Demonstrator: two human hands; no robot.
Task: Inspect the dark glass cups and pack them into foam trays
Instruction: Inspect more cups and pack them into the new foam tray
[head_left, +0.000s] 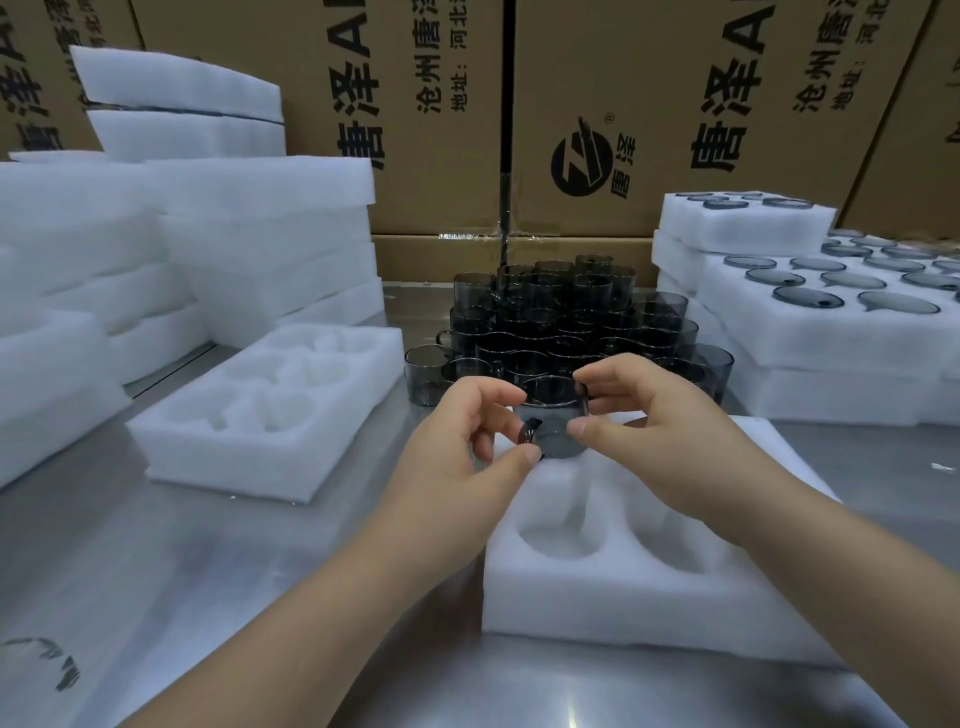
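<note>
- I hold one dark cup (555, 415) between both hands, lifted above the far end of the near tray (597, 603).
- My left hand (467, 431) grips the cup's left side. Thumb and forefinger are curled in around the spot where the handle seems to sit.
- My right hand (649, 415) pinches the right side, with the forefinger on the rim and the thumb on the lower wall.
- All my fingers (587, 428) are bent around the cup, none of them straight.
- The cup is tipped, with its mouth facing up and away from me.
- The near tray lies on the desk (208, 597) right under my wrists. The two round pockets nearest me hold nothing; my hands hide its far pockets.
- Just behind the held cup the other cups (561, 317) stand packed together on the desk, some stacked on a second level.
- To the left of them lies a left tray (270, 410), its pockets unfilled.
- Foam stacks (260, 218) rise further left and behind it.
- On the right, packed trays (831, 332) are piled up, with cup rims showing in their pockets.
- Printed cartons (649, 104) form a wall along the back.
</note>
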